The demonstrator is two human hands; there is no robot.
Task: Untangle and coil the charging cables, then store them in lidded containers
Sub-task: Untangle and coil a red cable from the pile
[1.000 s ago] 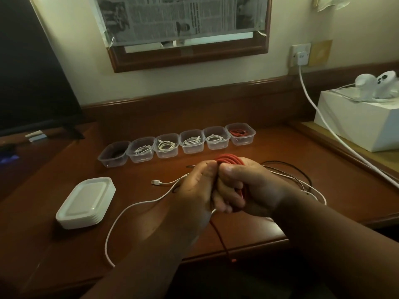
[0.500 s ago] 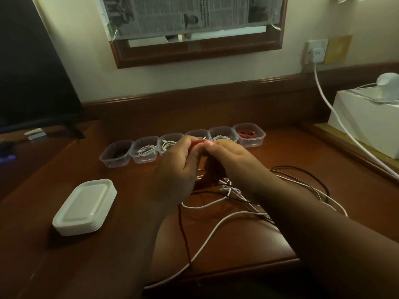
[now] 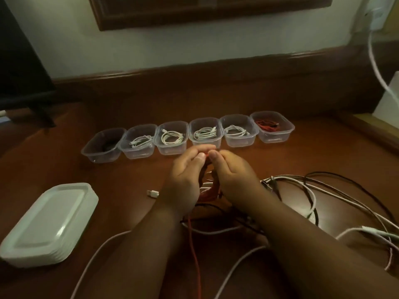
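Both my hands meet over the middle of the desk, holding a coil of red cable (image 3: 209, 192) between them. My left hand (image 3: 186, 178) pinches the coil's top and my right hand (image 3: 231, 178) grips its other side. The red cable's loose end (image 3: 194, 255) trails down toward me. A tangle of white and black cables (image 3: 302, 190) lies to the right. Six clear containers stand in a row behind my hands: the leftmost (image 3: 103, 145) holds something dark, the rightmost (image 3: 272, 126) a red cable, those between white coils (image 3: 205, 133).
A stack of white lids (image 3: 49, 223) sits at the front left. A white plug (image 3: 152, 193) lies left of my left wrist. A white cord (image 3: 375, 67) hangs from a wall socket at the right. A dark screen (image 3: 19, 61) stands at the left.
My hands have moved forward from near the desk's front edge toward the row of containers, carrying the red coil. The view has tilted down and closer.
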